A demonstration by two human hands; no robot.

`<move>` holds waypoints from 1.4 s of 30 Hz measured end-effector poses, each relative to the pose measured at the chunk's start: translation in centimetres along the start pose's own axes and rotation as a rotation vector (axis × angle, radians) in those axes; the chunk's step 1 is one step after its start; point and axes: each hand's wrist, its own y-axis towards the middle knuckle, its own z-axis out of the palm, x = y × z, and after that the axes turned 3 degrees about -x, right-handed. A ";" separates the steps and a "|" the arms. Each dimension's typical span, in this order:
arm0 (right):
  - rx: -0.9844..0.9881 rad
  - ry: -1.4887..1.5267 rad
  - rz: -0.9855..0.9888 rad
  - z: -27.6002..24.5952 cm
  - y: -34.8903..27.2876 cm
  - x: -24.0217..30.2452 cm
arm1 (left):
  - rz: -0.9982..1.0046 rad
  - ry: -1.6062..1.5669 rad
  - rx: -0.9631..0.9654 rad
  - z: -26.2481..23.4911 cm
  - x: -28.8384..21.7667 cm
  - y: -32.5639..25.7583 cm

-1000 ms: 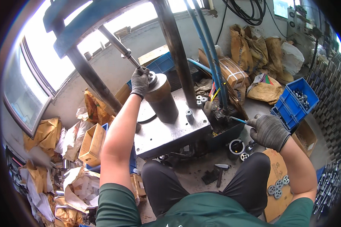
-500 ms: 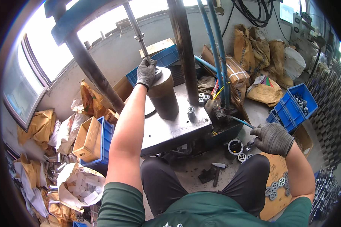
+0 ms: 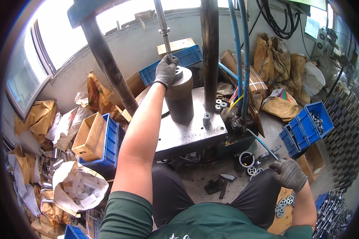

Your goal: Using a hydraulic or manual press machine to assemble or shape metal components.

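Cylinder [image 3: 179,99] under the rod [image 3: 163,28]: left hand [image 3: 166,71] clamped on top (gloved) could get crushed if the rod drops.

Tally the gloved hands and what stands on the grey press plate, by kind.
Gloved hands: 2 (left hand, right hand)
Dark cylinder: 1
Small rings on the press plate: 3
Total: 6

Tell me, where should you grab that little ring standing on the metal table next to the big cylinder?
Probably by its outer rim, coming straight down from above. The ring lies flat on the table, hole up, so two fingertips could pinch opposite sides. The cylinder stands close on its left and the post behind, so the front and right look freer.
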 end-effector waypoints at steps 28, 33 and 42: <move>-0.415 0.094 0.017 -3.6 4.8 -0.3 | 0.244 -0.072 -0.062 -4.9 -17.5 10.5; -0.194 0.008 -0.052 -2.3 3.4 -0.5 | 0.158 -0.030 -0.001 -5.3 -18.7 9.1; 0.058 0.030 0.022 1.9 -1.6 -0.5 | 0.184 -0.087 0.011 -5.2 -18.4 8.2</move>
